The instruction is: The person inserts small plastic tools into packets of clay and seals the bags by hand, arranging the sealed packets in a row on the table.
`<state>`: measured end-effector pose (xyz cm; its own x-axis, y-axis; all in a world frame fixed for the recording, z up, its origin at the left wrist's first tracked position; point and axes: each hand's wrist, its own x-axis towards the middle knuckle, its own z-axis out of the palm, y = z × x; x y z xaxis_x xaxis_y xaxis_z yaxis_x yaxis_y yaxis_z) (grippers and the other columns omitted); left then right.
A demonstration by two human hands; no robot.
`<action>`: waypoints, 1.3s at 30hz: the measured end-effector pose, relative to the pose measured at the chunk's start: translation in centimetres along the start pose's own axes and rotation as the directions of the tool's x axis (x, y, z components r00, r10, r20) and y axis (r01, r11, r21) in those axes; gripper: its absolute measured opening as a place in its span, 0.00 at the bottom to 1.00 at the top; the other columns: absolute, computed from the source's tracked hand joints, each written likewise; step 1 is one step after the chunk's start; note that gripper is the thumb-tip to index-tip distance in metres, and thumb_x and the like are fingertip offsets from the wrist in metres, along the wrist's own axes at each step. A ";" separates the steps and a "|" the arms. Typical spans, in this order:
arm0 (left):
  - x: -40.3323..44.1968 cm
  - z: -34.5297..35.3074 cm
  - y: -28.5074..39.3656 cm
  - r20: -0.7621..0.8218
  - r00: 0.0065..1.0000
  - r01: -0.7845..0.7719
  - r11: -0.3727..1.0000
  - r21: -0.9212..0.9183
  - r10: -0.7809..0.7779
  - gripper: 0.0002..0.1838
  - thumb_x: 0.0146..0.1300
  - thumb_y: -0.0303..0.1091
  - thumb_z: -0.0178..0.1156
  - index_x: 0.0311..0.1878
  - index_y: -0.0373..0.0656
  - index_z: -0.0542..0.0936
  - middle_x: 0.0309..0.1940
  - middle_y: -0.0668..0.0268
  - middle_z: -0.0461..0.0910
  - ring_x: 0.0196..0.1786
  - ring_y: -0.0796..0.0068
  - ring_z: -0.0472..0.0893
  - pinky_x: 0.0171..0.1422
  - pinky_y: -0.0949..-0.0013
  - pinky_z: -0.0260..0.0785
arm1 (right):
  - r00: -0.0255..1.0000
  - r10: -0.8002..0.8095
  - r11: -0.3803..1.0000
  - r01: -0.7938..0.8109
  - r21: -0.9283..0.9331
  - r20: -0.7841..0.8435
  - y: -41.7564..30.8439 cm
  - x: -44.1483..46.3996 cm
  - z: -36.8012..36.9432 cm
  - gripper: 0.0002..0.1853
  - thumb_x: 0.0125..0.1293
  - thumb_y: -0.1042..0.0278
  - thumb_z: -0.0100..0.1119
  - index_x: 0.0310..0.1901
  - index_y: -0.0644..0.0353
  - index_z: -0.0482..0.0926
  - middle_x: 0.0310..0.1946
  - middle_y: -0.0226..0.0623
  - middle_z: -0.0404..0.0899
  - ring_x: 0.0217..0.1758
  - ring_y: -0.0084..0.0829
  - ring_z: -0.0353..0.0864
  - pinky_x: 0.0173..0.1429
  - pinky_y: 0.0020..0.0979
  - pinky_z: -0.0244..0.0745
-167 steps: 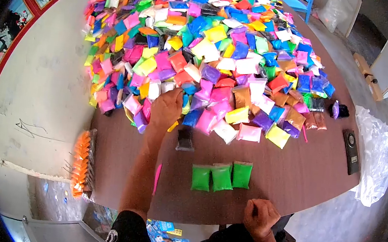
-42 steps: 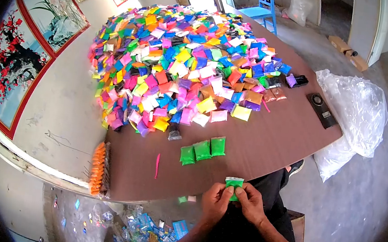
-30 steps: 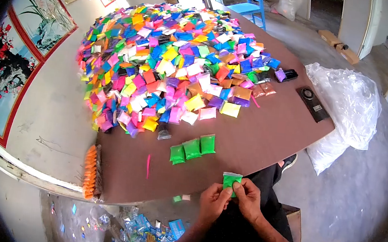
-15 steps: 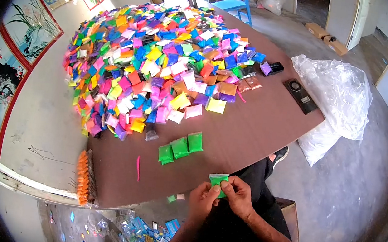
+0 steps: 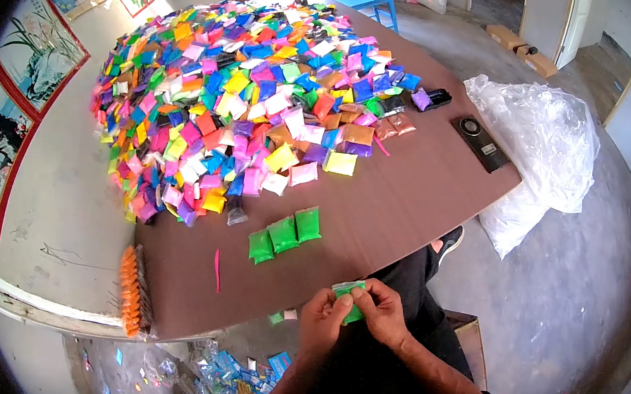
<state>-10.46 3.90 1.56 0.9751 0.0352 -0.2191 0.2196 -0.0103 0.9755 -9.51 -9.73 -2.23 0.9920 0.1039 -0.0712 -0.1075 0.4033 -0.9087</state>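
My left hand and my right hand are both closed on a small green packet in front of my lap, just off the table's near edge. The thumbs press on its face near the clear top strip, and the fingers behind it are partly hidden. On the brown table ahead of my hands, three more green packets lie in a slanting row, touching or nearly so. To their left is a thin pink stick.
A large heap of multicoloured packets covers the far left of the table. A black device with a round dial lies near the right edge, beside big clear plastic bags. An orange brush sits at the left corner. Wrappers litter the floor.
The view has shifted slightly. Both hands still grip the green packet, which now tilts a little differently, and my right fingers have moved up towards its top edge.
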 end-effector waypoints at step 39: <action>1.2 -0.6 -0.5 -0.108 0.977 -0.182 0.982 0.048 0.187 0.10 0.74 0.38 0.60 0.39 0.41 0.77 0.30 0.76 0.73 0.32 0.87 0.68 0.35 0.78 0.60 | 0.999 0.006 0.996 -0.001 -0.089 0.053 -0.2 0.0 -0.1 0.10 0.78 0.63 0.58 0.45 0.62 0.79 0.36 0.24 0.78 0.41 0.14 0.75 0.44 0.24 0.74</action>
<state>-9.45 4.54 0.77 0.9897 0.1399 -0.0299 0.0393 -0.0648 0.9971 -9.44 -9.93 -2.09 0.9865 0.1547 -0.0545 -0.1023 0.3204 -0.9417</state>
